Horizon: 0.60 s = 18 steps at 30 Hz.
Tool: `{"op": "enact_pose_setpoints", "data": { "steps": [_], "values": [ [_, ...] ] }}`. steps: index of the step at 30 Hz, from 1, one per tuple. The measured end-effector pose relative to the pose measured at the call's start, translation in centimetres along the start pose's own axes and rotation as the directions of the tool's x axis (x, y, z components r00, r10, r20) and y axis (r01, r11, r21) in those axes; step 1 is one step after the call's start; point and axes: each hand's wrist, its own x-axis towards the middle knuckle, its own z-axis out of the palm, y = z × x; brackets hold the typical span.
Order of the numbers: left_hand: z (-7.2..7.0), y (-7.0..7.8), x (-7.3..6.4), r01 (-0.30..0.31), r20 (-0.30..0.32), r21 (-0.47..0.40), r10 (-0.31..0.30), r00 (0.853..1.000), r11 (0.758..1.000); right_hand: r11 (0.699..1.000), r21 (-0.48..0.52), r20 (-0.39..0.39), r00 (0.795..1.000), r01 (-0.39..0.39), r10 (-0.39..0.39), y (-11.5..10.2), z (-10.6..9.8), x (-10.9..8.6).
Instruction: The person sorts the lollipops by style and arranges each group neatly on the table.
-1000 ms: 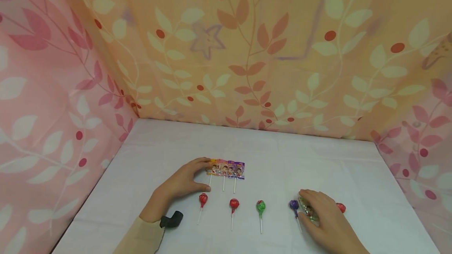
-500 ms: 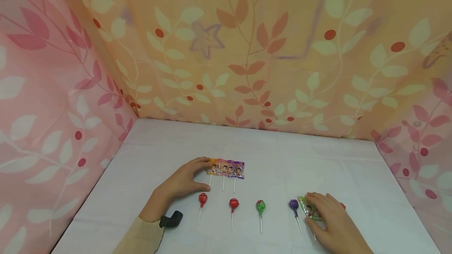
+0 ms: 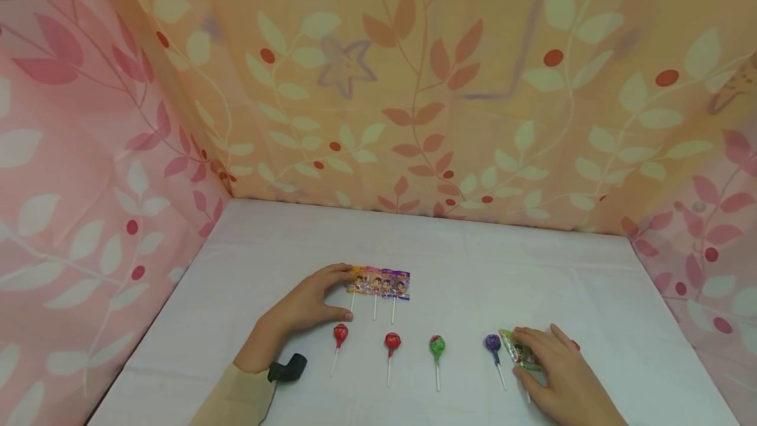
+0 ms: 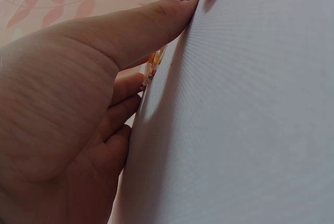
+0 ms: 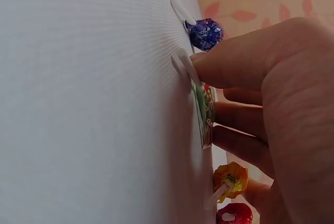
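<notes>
Green-wrapped lollipop (image 5: 204, 104) against right fingers (image 5: 239, 120)

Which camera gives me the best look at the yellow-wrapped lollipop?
The right wrist view: the yellow-wrapped lollipop appears there up close, its wrapper largely uncovered. The head view doesn't show it, probably because the right hand blocks it. The left wrist view doesn't show it either.
</notes>
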Motion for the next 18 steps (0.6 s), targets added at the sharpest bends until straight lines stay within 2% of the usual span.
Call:
{"op": "enact_pose_setpoints", "data": {
  "steps": [10, 18],
  "values": [
    [0.04, 0.06, 0.0, 0.008, -0.003, 0.005, -0.008, 1.0, 1.0, 1.0, 0.002, -0.01, 1.0, -0.026, 0.026, -0.02, -0.06, 0.24],
    [-0.06, 0.17, -0.01, 0.003, 0.003, 0.015, -0.003, 1.0, 1.0, 1.0, 0.011, -0.033, 0.999, -0.01, 0.01, 0.08, -0.07, 0.28]
  ]
}}
